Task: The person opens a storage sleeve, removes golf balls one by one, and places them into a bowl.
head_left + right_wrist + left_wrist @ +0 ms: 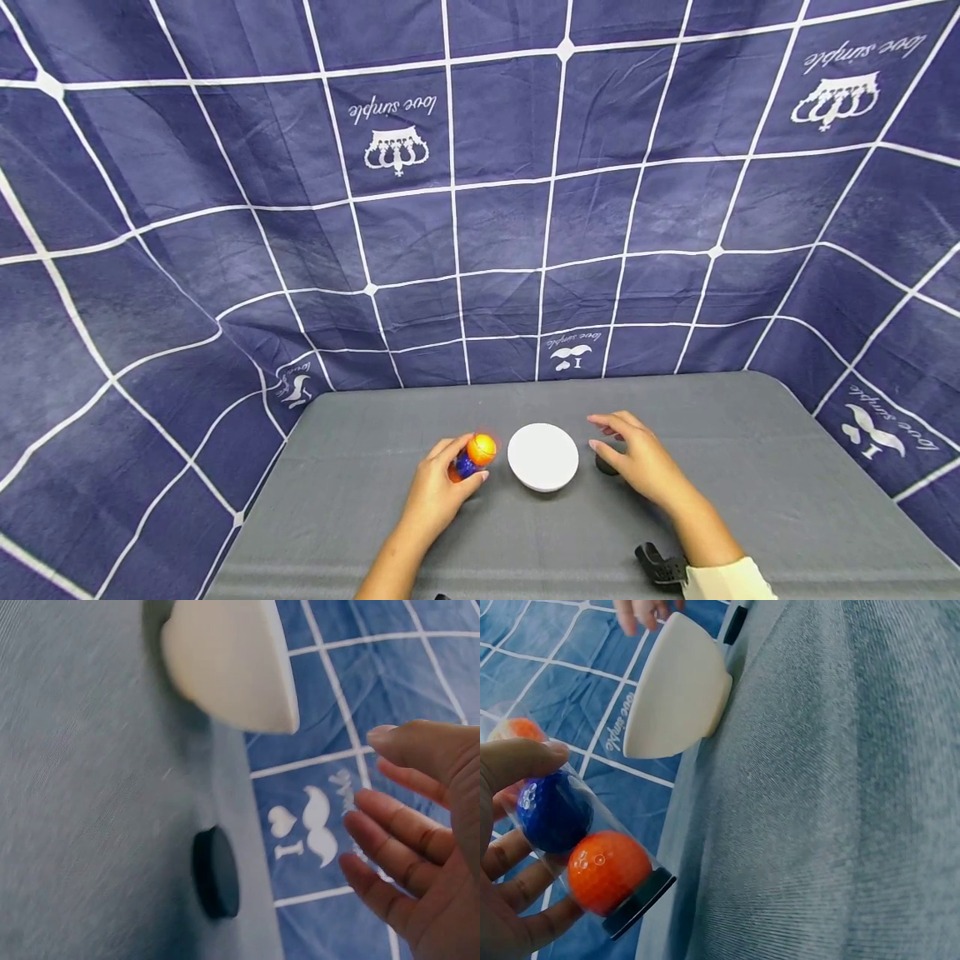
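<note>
Gripping a clear tube of balls (576,814) in the left hand (439,486), holding the right hand (637,454) loosely spread near a black disc (217,874), across from an intervening white bowl (543,455).

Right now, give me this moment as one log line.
left hand: holds ball-filled tube; right hand: empty, near black disc; white bowl: upright between hands

Gray cloth-covered table (352,467) shows a fine ribbed weave and rounded far right corner. 2 items sit directly on it: 1 white bowl (543,456), upright on its foot; 1 black round cap (215,872), flat, right of the bowl, near but apart.
</note>
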Demonstrator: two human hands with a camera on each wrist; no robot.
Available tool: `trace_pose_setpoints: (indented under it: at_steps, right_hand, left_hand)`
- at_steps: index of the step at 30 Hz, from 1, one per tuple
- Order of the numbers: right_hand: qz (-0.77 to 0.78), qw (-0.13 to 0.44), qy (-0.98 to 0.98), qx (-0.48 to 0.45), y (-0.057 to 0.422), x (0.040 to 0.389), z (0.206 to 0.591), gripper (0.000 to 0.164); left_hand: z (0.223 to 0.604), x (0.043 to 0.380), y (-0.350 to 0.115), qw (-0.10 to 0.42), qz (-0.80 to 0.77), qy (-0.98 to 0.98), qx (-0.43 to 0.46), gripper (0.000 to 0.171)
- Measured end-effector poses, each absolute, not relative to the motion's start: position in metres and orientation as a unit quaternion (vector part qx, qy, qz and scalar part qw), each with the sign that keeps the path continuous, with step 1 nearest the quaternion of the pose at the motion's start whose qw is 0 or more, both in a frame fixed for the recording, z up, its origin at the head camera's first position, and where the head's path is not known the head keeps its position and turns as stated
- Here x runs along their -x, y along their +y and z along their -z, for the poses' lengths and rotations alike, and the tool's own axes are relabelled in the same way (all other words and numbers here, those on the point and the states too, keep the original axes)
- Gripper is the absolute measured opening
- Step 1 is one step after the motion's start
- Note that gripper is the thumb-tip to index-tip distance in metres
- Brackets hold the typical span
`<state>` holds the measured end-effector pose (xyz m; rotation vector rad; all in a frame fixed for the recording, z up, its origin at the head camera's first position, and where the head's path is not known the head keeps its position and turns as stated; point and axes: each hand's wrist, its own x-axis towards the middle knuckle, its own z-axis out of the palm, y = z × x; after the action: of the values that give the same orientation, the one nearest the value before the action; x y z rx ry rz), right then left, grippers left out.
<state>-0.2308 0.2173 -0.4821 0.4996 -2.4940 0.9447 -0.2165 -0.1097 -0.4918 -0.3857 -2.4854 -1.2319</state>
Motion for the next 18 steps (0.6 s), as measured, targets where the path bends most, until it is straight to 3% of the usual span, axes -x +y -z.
trace_pose_setpoints:
  at_steps: [8, 18]
  right_hand:
    - [-0.35, 0.252, -0.876, -0.217, 0.201, 0.222, 0.463, 0.034]
    - [-0.371, 0.206, -0.875, -0.233, 0.183, 0.211, 0.464, 0.034]
  left_hand:
    - [0.484, 0.21, -0.105, 0.202, 0.417, -0.874, 0.148, 0.055]
    - [0.48, 0.203, -0.094, 0.222, 0.379, -0.883, 0.166, 0.055]
